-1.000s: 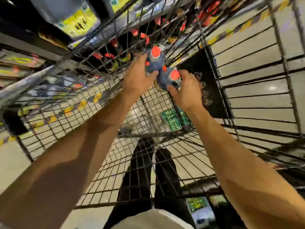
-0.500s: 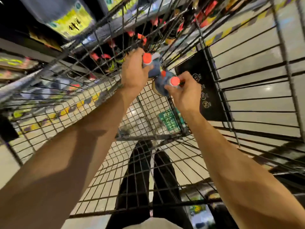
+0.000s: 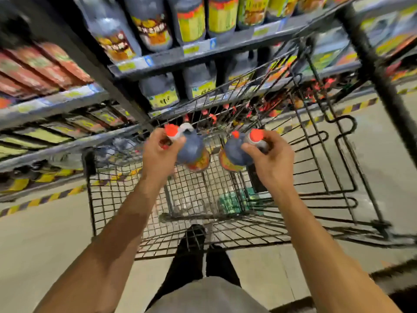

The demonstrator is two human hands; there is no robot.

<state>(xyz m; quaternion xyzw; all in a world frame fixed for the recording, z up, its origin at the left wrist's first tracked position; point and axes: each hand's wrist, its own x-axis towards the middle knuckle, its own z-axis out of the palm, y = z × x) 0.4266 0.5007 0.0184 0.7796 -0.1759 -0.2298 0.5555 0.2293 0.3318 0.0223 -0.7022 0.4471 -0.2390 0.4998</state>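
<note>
Two dark, red-capped bottles hang mid-frame above one wire cart [image 3: 191, 216]. The left hand [image 3: 158, 154] grips the left bottle [image 3: 191, 147] by its neck, and the right hand [image 3: 273, 161] grips the right bottle [image 3: 234, 151]. The bottles are apart, with open basket room beneath.

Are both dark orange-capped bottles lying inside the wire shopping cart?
No: the left hand grips the left dark orange-capped bottle, the right hand the right bottle, over the black wire cart.

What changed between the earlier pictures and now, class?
The hands drew apart: the left hand moved the left bottle leftward and the right hand moved the right bottle rightward, opening a gap between the bottles. Each hand kept its grip, above the cart.
</note>
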